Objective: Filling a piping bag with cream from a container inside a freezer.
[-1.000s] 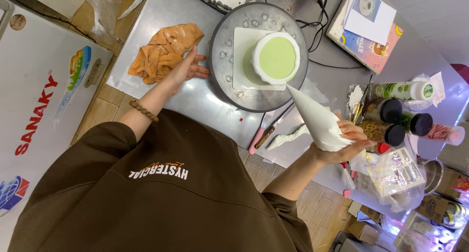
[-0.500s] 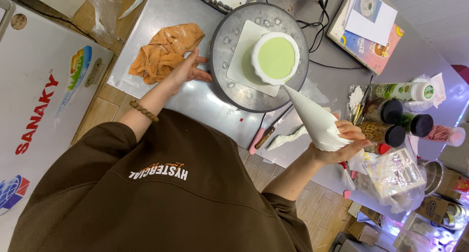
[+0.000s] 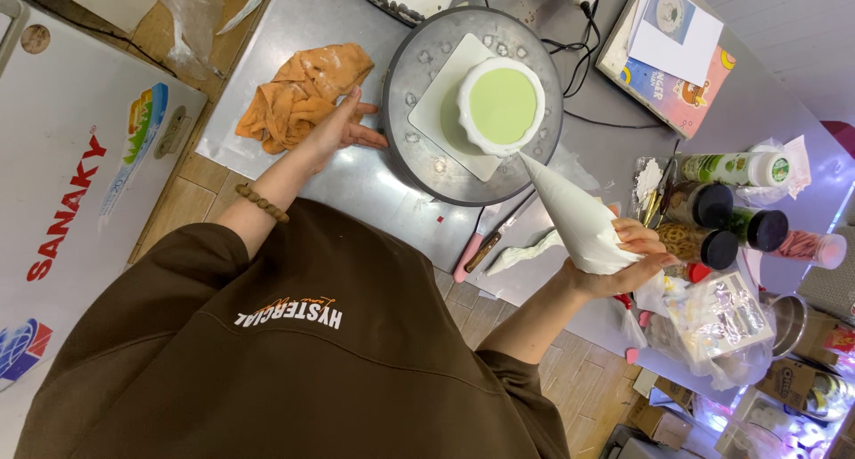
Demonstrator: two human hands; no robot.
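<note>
A small round cake point(image 3: 500, 105) with a pale green top and a white piped rim sits on a white board on a grey turntable point(image 3: 419, 147). My left hand point(image 3: 343, 125) rests with fingers spread at the turntable's left edge, beside an orange cloth point(image 3: 298, 92). My right hand point(image 3: 623, 254) grips the wide end of a white piping bag point(image 3: 574, 214), whose tip points at the cake's lower right side.
A pink-handled knife point(image 3: 476, 245) and a smear of white cream lie on the steel table near its front edge. Jars and bottles point(image 3: 721, 210), plastic bags and a book point(image 3: 668, 40) crowd the right. A white chest freezer point(image 3: 71, 183) stands left.
The turntable has rotated, so the white board sits at a different angle. The piping bag tip has moved closer to the cake's edge.
</note>
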